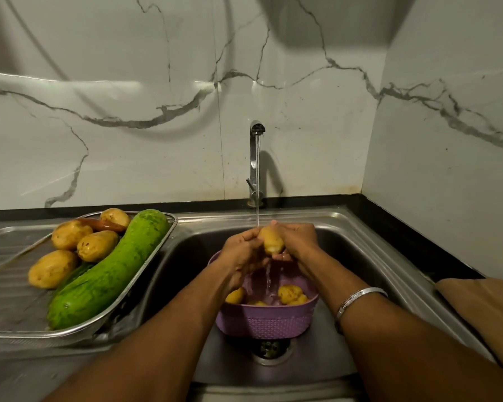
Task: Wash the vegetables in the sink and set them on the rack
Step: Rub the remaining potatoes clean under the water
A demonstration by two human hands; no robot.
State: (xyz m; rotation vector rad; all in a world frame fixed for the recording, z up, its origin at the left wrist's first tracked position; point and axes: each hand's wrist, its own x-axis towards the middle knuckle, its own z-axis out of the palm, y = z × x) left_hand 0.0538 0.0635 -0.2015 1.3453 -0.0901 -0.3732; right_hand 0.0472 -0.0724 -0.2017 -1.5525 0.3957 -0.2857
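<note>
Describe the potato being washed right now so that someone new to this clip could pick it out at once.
Find the tap at the back of the sink and follow its stream of water down. It lands on a potato held above the purple basket, with the left hand and right hand curled round it. It is the only potato in the hands.

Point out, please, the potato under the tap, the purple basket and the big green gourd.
potato (270, 241): head view, its middle
purple basket (266, 322): head view, front wall
green gourd (108, 274): head view, mid-body
</note>
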